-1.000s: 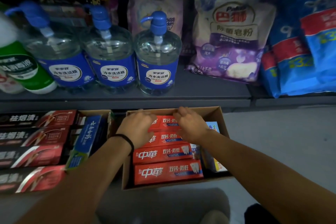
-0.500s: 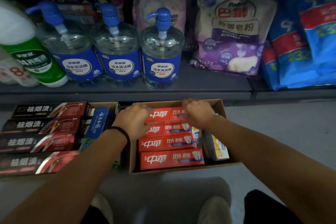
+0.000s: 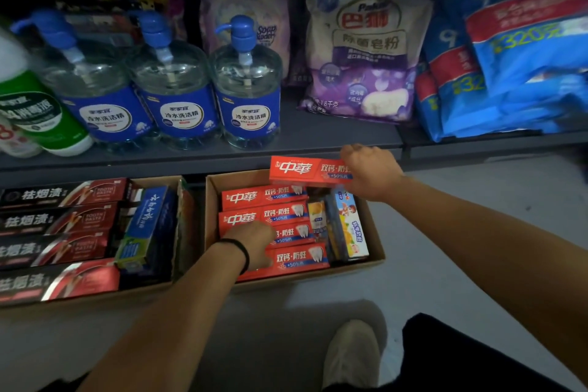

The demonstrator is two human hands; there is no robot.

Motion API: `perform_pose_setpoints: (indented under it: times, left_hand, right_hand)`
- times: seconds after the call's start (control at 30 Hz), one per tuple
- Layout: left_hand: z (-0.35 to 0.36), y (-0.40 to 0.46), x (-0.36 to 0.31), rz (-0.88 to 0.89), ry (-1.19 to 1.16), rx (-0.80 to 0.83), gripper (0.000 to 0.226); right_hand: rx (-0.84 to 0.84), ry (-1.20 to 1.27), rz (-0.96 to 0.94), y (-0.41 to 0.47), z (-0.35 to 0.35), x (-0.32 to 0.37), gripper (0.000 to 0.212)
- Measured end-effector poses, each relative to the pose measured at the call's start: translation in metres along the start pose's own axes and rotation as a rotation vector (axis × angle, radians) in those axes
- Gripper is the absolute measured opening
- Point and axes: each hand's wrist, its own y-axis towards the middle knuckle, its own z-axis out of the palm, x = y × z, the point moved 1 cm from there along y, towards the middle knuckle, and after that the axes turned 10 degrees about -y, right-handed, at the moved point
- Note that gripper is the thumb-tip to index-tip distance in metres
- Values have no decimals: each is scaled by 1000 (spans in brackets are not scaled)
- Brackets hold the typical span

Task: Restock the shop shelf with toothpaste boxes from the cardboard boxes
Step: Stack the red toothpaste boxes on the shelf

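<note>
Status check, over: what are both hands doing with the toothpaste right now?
Right hand grips one red toothpaste box, lifted above the cardboard box. Left hand rests on the red boxes inside; grip unclear. Shelf gap ahead.

— What is the box (image 3: 375, 251) made of?
— Brown cardboard, dull and plain. The red toothpaste boxes (image 3: 264, 197) are shiny card.
— And the bottles (image 3: 248, 83)?
— Clear, smooth plastic. The shelf (image 3: 334, 140) looks like dull grey metal.
</note>
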Motion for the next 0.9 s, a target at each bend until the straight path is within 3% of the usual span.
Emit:
perform_pose_setpoints:
  times: [0.23,0.5,0.73,0.9]
  left_hand:
    - [8,11,6,-39,-82,172,47]
    - [19,11,7,-85,-152,151,53]
    - [9,0,3,-111,-269,48,49]
    - [-27,-21,-8,-46,-146,-106,55]
  right_hand:
    - [-35,25,-7,4,5,-3,58]
    - [-47,62,-3,5,4,0,57]
    - [-74,42,14,0,-7,-9,55]
    - [-137,18,38,-10,-37,-16,56]
